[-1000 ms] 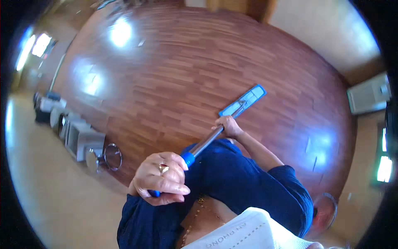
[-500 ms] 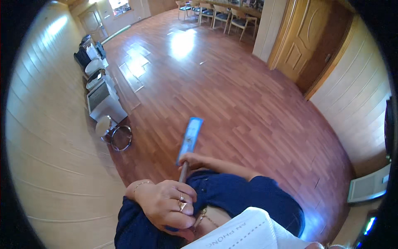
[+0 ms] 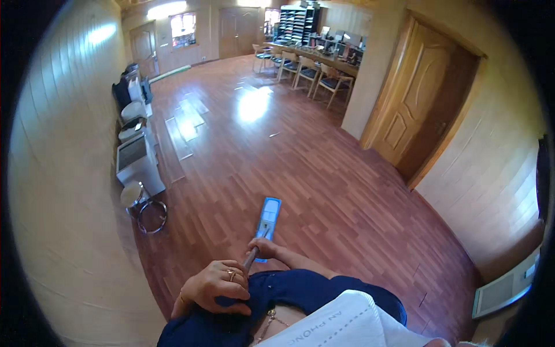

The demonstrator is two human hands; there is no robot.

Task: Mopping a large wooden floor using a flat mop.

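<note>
I see blue flat rectangular mop head [image 3: 269, 215] on reddish-brown plank floor [image 3: 329, 196]. Above mop head's near end, right hand [image 3: 264, 248] has fingers wrapped around grey tubular mop handle [image 3: 251, 259]; left hand [image 3: 217, 285], farther back from mop head, curls fingers around handle's upper end.

Reddish-brown floorboards [image 3: 329, 185] stretch away in front of me, glossy where white light [image 3: 253, 105] glares off them. A pale wall [image 3: 69, 191] runs down the left, with a carved wooden door [image 3: 421, 95] opposite. Toward the back, wooden chairs [image 3: 332, 82] line a long counter [image 3: 315, 55], and a window [image 3: 182, 26] glows.
</note>
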